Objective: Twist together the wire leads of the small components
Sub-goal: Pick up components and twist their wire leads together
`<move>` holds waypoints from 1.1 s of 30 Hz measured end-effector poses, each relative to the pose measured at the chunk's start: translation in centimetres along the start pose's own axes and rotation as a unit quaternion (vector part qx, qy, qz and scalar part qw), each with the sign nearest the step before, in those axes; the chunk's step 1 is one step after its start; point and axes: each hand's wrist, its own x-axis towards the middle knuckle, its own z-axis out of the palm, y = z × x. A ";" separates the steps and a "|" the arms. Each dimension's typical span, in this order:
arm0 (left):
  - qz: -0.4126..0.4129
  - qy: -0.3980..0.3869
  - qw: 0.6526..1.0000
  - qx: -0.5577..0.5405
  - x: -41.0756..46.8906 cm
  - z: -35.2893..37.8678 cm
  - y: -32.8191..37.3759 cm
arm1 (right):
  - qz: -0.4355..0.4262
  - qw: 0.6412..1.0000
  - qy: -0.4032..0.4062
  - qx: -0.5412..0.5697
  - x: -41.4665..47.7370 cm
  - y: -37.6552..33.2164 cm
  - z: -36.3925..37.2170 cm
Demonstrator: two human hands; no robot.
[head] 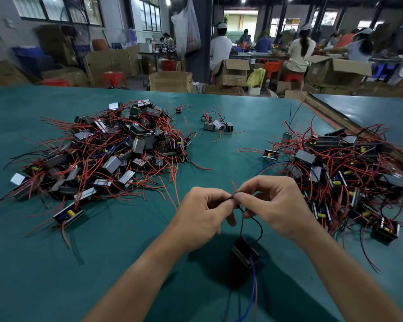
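A small black component (244,254) hangs below my hands over the green table (102,263). Its red and black wire leads (242,219) run up to my fingertips, and the red end sticks out above them. My left hand (203,217) pinches the leads from the left with thumb and forefinger. My right hand (277,205) pinches the same leads from the right, fingertips meeting those of the left. A blue and a red lead (254,287) trail down from the component toward me.
A big pile of components with red leads (98,149) lies at the left, another pile (340,173) at the right. A few loose components (216,124) sit at the far middle. Beyond the table stand cardboard boxes and several seated people.
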 end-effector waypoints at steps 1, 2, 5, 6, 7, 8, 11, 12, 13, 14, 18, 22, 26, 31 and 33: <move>-0.006 0.001 1.000 -0.014 0.0 0.0 0.1 | 0.002 1.000 0.000 0.005 0.0 -0.1 0.0; -0.014 0.002 0.999 -0.029 0.1 0.0 0.3 | 0.004 1.000 0.000 0.011 0.0 -0.1 0.0; -0.043 0.001 0.997 -0.070 0.2 -0.1 0.4 | 0.000 1.000 -0.001 0.016 0.0 -0.3 0.0; -0.049 0.000 0.996 -0.080 0.2 -0.2 0.4 | -0.002 1.000 -0.001 0.016 0.0 -0.3 0.0; -0.053 0.001 0.995 -0.088 0.2 -0.2 0.4 | -0.003 1.000 -0.001 0.015 0.0 -0.2 0.0; -0.055 0.004 0.994 -0.094 0.2 -0.1 0.4 | -0.004 1.000 0.000 0.013 0.1 -0.2 0.0; -0.051 0.019 0.994 -0.098 0.1 -0.1 0.4 | -0.006 1.000 0.001 0.002 0.0 -0.2 0.0; -0.051 0.023 0.994 -0.099 0.1 -0.1 0.4 | -0.006 1.000 0.001 -0.001 0.0 -0.3 0.0; -0.051 0.024 0.993 -0.100 0.1 -0.1 0.4 | -0.006 1.000 0.002 -0.004 -0.1 -0.3 0.0; -0.052 0.024 0.993 -0.102 0.1 -0.2 0.4 | -0.008 1.000 0.003 -0.005 -0.1 -0.3 -0.1; -0.050 0.019 0.993 -0.106 0.1 -0.2 0.6 | -0.014 1.000 0.005 -0.011 0.0 -0.1 -0.1; -0.049 0.018 0.994 -0.097 0.1 -0.1 0.7 | -0.010 1.000 -0.007 -0.018 0.1 -0.1 -0.3; -0.037 0.034 0.993 -0.108 0.2 0.2 0.6 | -0.013 1.000 -0.014 -0.023 0.1 0.1 -0.6; -0.005 0.068 0.990 -0.121 0.3 0.2 0.4 | 0.006 1.000 -0.012 -0.019 0.1 0.3 0.0; 0.012 0.077 0.991 -0.111 0.3 0.2 0.3 | 0.022 1.000 -0.012 -0.009 0.2 0.3 0.2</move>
